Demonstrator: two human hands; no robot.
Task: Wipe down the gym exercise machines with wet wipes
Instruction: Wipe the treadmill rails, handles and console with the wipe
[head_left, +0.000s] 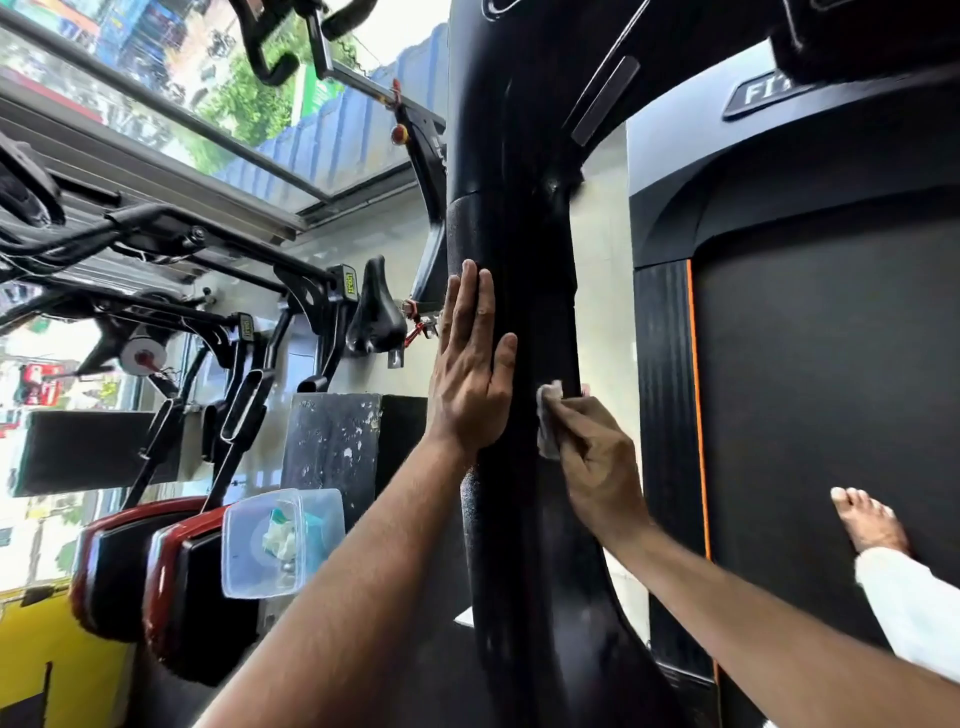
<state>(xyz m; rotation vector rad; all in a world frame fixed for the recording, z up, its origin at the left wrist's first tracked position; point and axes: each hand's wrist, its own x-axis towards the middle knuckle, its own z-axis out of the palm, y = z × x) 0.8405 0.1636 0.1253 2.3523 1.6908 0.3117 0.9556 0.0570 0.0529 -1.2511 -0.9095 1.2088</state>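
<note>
Left hand (470, 374) flat, right hand (597, 457) gripping wipe (548, 415)

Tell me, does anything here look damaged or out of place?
Yes. The dark block left of the black post has chipped, flaking paint with pale patches. Also, a clear plastic box sits on the red exercise bikes, an odd place for it.

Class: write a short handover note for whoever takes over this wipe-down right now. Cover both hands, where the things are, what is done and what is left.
Left hand: open, flat on the black handrail.
Right hand: grips the wipe and presses it to the handrail.
Tub holding wipes: left of the arms, by the bikes.
Done: cannot tell how much is wiped.
Left: likely the rest of the handrail, then the treadmill deck and the bikes.
</note>
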